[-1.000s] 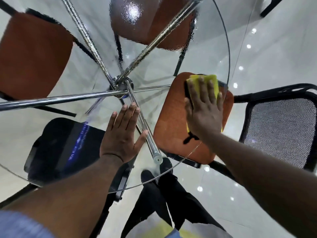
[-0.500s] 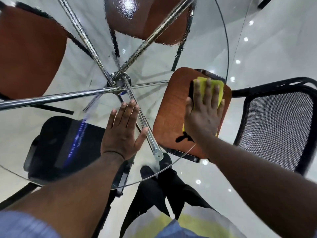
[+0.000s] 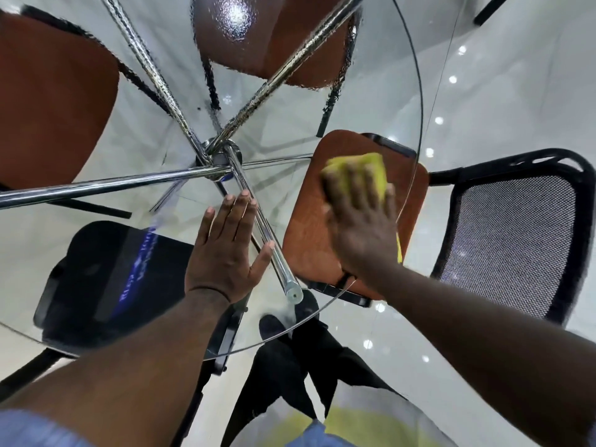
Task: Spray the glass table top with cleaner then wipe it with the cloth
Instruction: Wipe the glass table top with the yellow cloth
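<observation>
Right hand, fingers straight and motion-blurred, presses the yellow cloth flat on the glass table top near its rim, 3 o'clock from the chrome hub, above a brown chair seat; left hand, fingers straight, gripping nothing, lies palm-down at 6 o'clock.

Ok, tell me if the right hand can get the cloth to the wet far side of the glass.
Probably yes, with a lean: nothing lies on the glass top between the right hand on the cloth and the wet patch; the chrome legs run beneath.
</observation>
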### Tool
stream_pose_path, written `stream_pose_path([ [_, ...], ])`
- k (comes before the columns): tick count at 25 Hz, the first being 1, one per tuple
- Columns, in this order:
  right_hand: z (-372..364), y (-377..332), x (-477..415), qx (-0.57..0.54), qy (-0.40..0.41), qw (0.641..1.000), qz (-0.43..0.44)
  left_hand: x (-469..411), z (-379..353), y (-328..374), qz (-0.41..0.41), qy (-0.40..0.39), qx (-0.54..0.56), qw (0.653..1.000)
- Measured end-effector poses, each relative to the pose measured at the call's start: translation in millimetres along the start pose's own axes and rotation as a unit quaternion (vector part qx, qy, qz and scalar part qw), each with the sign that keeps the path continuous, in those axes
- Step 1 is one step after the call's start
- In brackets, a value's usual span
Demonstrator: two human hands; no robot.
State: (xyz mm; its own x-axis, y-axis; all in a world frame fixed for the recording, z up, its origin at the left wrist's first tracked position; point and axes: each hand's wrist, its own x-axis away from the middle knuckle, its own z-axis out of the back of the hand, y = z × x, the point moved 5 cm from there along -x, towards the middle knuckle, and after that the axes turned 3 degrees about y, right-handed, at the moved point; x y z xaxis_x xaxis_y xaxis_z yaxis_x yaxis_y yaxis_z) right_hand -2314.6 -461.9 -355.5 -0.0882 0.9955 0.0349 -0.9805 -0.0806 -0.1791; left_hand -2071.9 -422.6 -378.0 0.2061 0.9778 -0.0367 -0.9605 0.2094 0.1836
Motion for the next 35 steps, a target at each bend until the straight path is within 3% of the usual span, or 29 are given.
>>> stream_pose_path([
  [2, 1.4, -4.3, -2.1, 0.033, -0.049, 0.969, 0.238, -2.2, 2.4, 3.1, -0.006, 0.011, 0.006, 1.000],
  [3, 4.1, 4.5, -22.4, 0.048, -0.058, 0.948, 0.309, -3.7, 2.4, 3.3, -0.007, 0.011, 0.007, 1.000],
  [4, 3.7, 16.1, -47.1, 0.057, -0.057, 0.941, 0.328, -4.4, 1.2, 2.7, -0.007, 0.008, 0.005, 1.000],
  [5, 5.6, 30.2, -73.0, 0.050, -0.043, 0.955, 0.290, -3.4, 0.3, 2.2, -0.005, 0.004, 0.004, 1.000],
  [7, 17.0, 65.5, -109.2, 0.018, 0.012, 0.997, 0.080, -0.3, -1.3, 0.0, 0.000, 0.003, 0.005, 1.000],
  [9, 19.5, 80.2, -98.9, -0.037, 0.047, 0.986, -0.154, -0.8, -2.0, -0.8, -0.004, 0.003, 0.004, 1.000],
  [10, 17.1, 71.3, -80.6, -0.044, 0.047, 0.974, -0.216, -1.1, -2.1, -0.5, -0.005, 0.000, 0.004, 1.000],
  [11, 14.6, 54.4, -59.0, -0.039, 0.041, 0.974, -0.220, -1.1, -1.9, 0.7, -0.004, -0.001, 0.003, 1.000],
  [12, 12.0, 31.9, -39.2, -0.026, 0.031, 0.985, -0.169, -1.3, -1.2, 1.7, -0.003, 0.000, 0.002, 1.000],
  [14, 1.4, -10.1, -12.3, -0.006, -0.015, 0.998, 0.066, -1.6, 0.6, 2.6, -0.003, 0.007, 0.001, 1.000],
  [15, 0.0, -20.0, -16.6, 0.013, -0.031, 0.979, 0.199, -1.5, 1.2, 2.0, -0.003, 0.007, 0.002, 1.000],
  [16, -0.1, -18.5, -34.6, 0.033, -0.035, 0.955, 0.294, -1.7, 0.8, 1.5, -0.003, 0.006, 0.004, 1.000],
  [17, -1.3, -10.3, -59.1, 0.044, -0.030, 0.945, 0.323, -1.9, -0.2, 1.0, -0.004, 0.005, 0.005, 1.000],
  [19, 4.7, 20.2, -108.0, 0.035, 0.005, 0.976, 0.215, -0.4, -2.0, 0.0, -0.002, 0.001, 0.001, 1.000],
  [21, 15.2, 59.4, -120.3, -0.009, 0.044, 0.999, 0.004, -0.3, -3.8, -0.8, -0.004, -0.001, -0.001, 1.000],
  [23, 14.3, 67.1, -85.4, -0.049, 0.054, 0.985, -0.158, -0.4, -5.0, 0.4, -0.009, -0.003, -0.002, 1.000],
  [24, 11.1, 54.6, -58.3, -0.045, 0.052, 0.979, -0.191, 0.1, -5.1, 0.9, -0.009, -0.004, -0.002, 1.000],
  [26, 3.3, 10.3, -9.8, -0.026, 0.045, 0.991, -0.120, -0.5, -3.2, 1.2, -0.005, 0.003, -0.004, 1.000],
  [27, -2.6, -12.4, 5.0, -0.019, 0.027, 0.999, -0.010, -0.8, -2.3, 0.5, -0.004, 0.008, -0.005, 1.000],
  [29, -4.1, -21.5, -5.8, 0.014, -0.018, 0.970, 0.242, -1.3, -1.1, 0.7, -0.005, 0.012, -0.001, 1.000],
  [30, -0.9, -8.4, -28.6, 0.024, -0.024, 0.948, 0.315, -2.5, -1.4, 1.6, -0.009, 0.011, 0.003, 1.000],
  [31, 1.1, 8.4, -55.9, 0.025, -0.020, 0.942, 0.335, -2.2, -1.6, 2.5, -0.010, 0.007, 0.002, 1.000],
  [33, 10.3, 45.7, -108.0, 0.013, 0.017, 0.973, 0.231, -0.7, -2.6, 2.4, -0.007, 0.000, 0.001, 1.000],
  [35, 19.8, 74.3, -122.6, -0.012, 0.046, 0.998, 0.028, -1.8, -2.5, 0.8, -0.006, -0.003, -0.001, 1.000],
])
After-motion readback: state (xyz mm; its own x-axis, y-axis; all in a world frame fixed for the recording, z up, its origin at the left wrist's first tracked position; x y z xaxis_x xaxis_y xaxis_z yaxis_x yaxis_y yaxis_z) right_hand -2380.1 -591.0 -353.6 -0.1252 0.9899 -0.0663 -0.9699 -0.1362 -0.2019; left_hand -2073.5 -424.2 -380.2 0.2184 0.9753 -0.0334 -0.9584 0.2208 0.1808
